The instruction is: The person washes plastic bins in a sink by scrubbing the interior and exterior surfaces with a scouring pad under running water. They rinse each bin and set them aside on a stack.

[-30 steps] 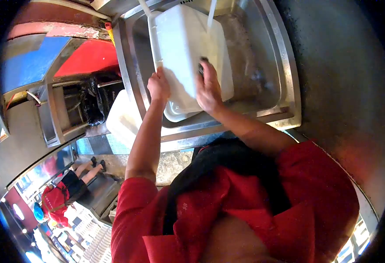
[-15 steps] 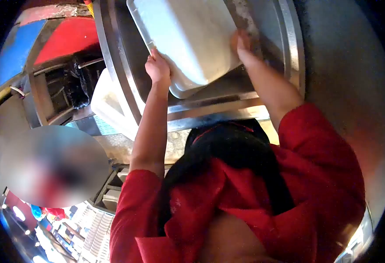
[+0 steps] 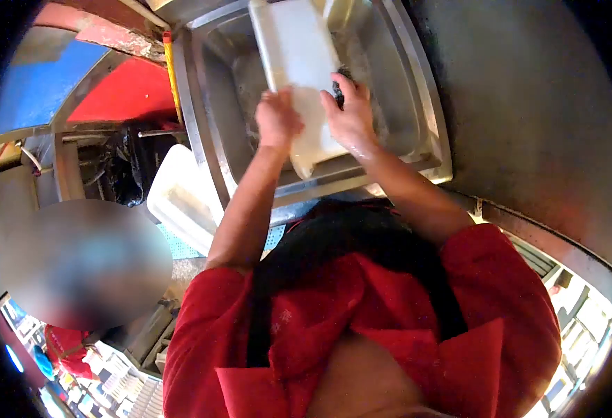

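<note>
Overall view: looking down past a red shirt (image 3: 362, 306) and dark apron (image 3: 348, 230) at two bare hands over a metal sink (image 3: 428, 125).
White tub (image 3: 302, 52): inside the sink, tilted, its long side running away from the person, one long rim along the left; its far end is cut off by the top of the view.
Left hand (image 3: 279, 120): clamped on the tub's left rim, near the closer end — knuckles up, fingers closed.
Right hand (image 3: 351, 115): apart from the left, at the tub's right side, with a dark wad (image 3: 341, 87) pinched between thumb and fingers; the wad's exact kind is hard to make out.
Sink basin: wet and shiny, with pale foam or splashing water to the right of the tub.
Left of the sink: a second white tub (image 3: 184, 189) just outside the rim, a light blue perforated mat (image 3: 176, 242) beneath it, a black plastic bag (image 3: 127, 167) nearby, and a yellow pole (image 3: 172, 76) beside the sink's far left corner.
Right of the sink: a broad, dark grey surface (image 3: 522, 104), stained in places.
Lower left background: another person (image 3: 69, 350) in red with a blue cap — partly hidden by a blurred oval.
</note>
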`<action>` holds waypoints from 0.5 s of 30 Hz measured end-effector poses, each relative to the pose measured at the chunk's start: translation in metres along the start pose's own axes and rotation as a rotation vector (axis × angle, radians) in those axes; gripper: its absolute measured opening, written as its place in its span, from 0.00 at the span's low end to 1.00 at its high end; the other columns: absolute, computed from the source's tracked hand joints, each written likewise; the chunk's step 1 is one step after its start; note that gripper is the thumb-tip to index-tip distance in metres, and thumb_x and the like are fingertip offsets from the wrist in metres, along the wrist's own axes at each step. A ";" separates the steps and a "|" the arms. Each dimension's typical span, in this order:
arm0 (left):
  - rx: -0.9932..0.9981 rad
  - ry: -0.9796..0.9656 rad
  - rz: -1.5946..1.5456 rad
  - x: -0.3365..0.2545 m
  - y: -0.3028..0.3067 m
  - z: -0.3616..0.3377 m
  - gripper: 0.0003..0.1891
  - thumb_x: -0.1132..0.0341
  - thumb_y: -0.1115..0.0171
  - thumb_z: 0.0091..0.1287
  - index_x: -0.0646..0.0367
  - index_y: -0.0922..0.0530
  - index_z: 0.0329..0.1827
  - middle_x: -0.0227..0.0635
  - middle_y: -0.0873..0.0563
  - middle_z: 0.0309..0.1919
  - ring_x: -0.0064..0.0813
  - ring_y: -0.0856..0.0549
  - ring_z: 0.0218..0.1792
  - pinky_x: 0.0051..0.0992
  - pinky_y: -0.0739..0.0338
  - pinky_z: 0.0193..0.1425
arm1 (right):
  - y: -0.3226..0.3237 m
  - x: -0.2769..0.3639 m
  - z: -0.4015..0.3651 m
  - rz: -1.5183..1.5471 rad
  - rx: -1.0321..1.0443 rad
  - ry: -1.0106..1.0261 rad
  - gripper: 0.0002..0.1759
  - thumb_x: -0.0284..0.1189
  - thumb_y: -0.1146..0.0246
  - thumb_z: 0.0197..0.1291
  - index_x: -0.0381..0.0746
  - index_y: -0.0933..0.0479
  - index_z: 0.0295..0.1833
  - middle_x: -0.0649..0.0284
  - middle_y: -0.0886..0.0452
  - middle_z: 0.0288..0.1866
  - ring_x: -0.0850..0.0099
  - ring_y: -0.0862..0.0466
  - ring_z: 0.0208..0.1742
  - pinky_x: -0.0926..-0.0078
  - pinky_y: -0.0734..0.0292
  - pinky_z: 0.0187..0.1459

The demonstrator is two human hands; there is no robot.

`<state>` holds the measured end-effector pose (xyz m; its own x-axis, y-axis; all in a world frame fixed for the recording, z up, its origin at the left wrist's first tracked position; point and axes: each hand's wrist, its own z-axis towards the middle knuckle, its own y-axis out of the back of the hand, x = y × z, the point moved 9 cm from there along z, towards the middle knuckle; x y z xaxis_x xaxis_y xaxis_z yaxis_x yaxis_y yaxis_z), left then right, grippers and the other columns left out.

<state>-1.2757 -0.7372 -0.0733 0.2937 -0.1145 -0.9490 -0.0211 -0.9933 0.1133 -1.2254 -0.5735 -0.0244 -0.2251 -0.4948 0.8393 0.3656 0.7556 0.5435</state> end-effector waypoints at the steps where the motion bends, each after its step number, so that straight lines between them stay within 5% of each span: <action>1: 0.048 -0.089 0.086 -0.015 -0.011 -0.003 0.11 0.63 0.46 0.62 0.63 0.32 0.31 0.37 0.25 0.15 0.26 0.23 0.13 0.26 0.32 0.12 | 0.008 0.010 0.009 -0.096 0.014 0.097 0.25 0.37 0.41 0.52 0.42 0.35 0.55 0.45 0.34 0.50 0.51 0.30 0.49 0.63 0.33 0.50; 2: 0.052 0.064 0.003 -0.029 -0.020 -0.017 0.11 0.63 0.45 0.61 0.63 0.31 0.31 0.38 0.25 0.14 0.27 0.23 0.14 0.27 0.31 0.14 | 0.014 0.016 0.015 -0.195 0.037 0.193 0.25 0.37 0.40 0.50 0.42 0.34 0.54 0.46 0.32 0.50 0.54 0.29 0.48 0.64 0.32 0.49; 5: 0.077 -0.048 0.024 -0.059 -0.027 -0.024 0.13 0.62 0.43 0.59 0.66 0.29 0.28 0.46 0.22 0.18 0.32 0.22 0.16 0.30 0.27 0.24 | 0.040 -0.008 0.030 0.149 0.135 0.006 0.28 0.34 0.35 0.47 0.41 0.34 0.55 0.51 0.26 0.43 0.66 0.24 0.40 0.72 0.29 0.43; 8: 0.179 0.058 -0.132 -0.077 -0.025 -0.027 0.12 0.64 0.44 0.61 0.66 0.31 0.30 0.37 0.26 0.14 0.25 0.26 0.12 0.26 0.33 0.14 | 0.057 0.006 0.028 0.452 0.111 -0.088 0.31 0.30 0.32 0.44 0.36 0.34 0.55 0.59 0.22 0.38 0.75 0.23 0.36 0.80 0.28 0.38; 14: 0.267 0.146 -0.318 -0.055 -0.037 -0.014 0.12 0.65 0.44 0.61 0.67 0.33 0.32 0.35 0.27 0.15 0.21 0.29 0.11 0.24 0.35 0.11 | 0.058 0.003 0.033 0.210 0.080 -0.017 0.30 0.30 0.32 0.45 0.35 0.34 0.55 0.60 0.22 0.39 0.77 0.24 0.36 0.79 0.28 0.39; 15: 0.249 0.105 -0.171 -0.052 -0.038 -0.009 0.13 0.66 0.42 0.57 0.67 0.33 0.34 0.42 0.23 0.18 0.32 0.23 0.15 0.30 0.30 0.18 | 0.058 -0.002 0.034 0.236 0.067 -0.025 0.29 0.30 0.33 0.46 0.35 0.34 0.54 0.61 0.22 0.39 0.76 0.24 0.36 0.80 0.29 0.40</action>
<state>-1.2812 -0.6934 -0.0259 0.4100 0.0431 -0.9111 -0.1927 -0.9722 -0.1327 -1.2344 -0.5139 0.0061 -0.1637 -0.2911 0.9426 0.3502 0.8761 0.3314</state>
